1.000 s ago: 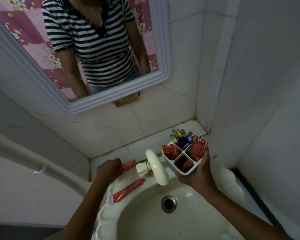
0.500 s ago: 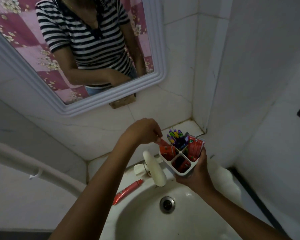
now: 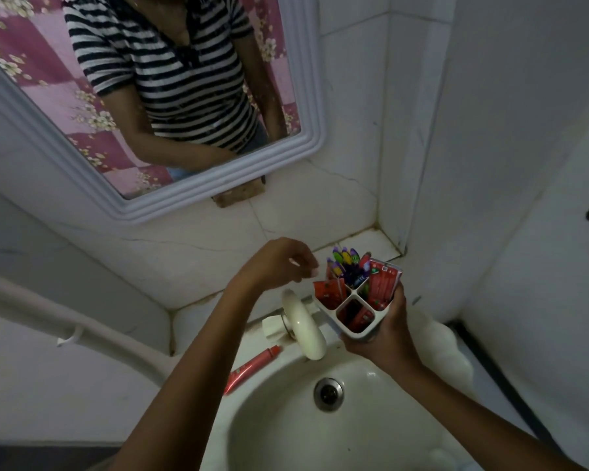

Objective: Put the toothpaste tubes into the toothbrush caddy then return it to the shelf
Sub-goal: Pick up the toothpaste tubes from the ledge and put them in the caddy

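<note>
My right hand (image 3: 385,334) grips a white four-compartment toothbrush caddy (image 3: 352,323) from below, holding it above the sink's back edge. Red toothpaste tubes (image 3: 383,283) stand in three of its compartments, and several purple and green toothbrushes (image 3: 346,263) fill the far one. My left hand (image 3: 279,263) hovers just left of the caddy, fingers loosely curled and holding nothing, its fingertips close to the tube in the left compartment (image 3: 329,292). One more red toothpaste tube (image 3: 252,365) lies on the sink rim to the left of the tap.
A cream tap (image 3: 303,329) juts over the white sink basin (image 3: 286,436), whose drain (image 3: 329,393) is in the middle. A tiled ledge (image 3: 364,243) runs behind the sink in the corner. A framed mirror (image 3: 300,96) hangs above; a white pipe (image 3: 82,331) crosses the left wall.
My left hand picked a red tube off the sink rim, carried it right into the caddy's left compartment and let go. It now hangs empty beside the caddy. The right hand kept holding the caddy.
</note>
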